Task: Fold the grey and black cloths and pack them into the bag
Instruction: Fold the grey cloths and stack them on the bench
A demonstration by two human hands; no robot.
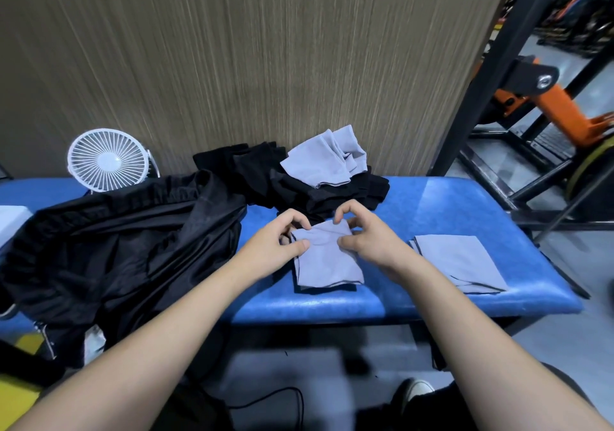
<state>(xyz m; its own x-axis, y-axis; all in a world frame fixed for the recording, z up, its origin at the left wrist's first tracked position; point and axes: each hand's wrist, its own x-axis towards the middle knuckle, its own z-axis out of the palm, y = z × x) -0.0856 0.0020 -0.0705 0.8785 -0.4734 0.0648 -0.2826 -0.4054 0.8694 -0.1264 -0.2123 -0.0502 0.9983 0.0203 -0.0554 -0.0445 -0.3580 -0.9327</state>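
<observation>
We cannot make out what lies under the grey cloth (327,259) near the worktop's (432,204) front edge; only a dark rim shows. Our left hand (279,243) and right hand (360,241) pinch its far edge, fingers curled. The black bag (116,248) sprawls over the left end, partly cut off below.

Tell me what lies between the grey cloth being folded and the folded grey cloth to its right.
In the head view, only the right hand and bare blue bench top separate the grey cloth being folded from the folded grey cloth.
</observation>
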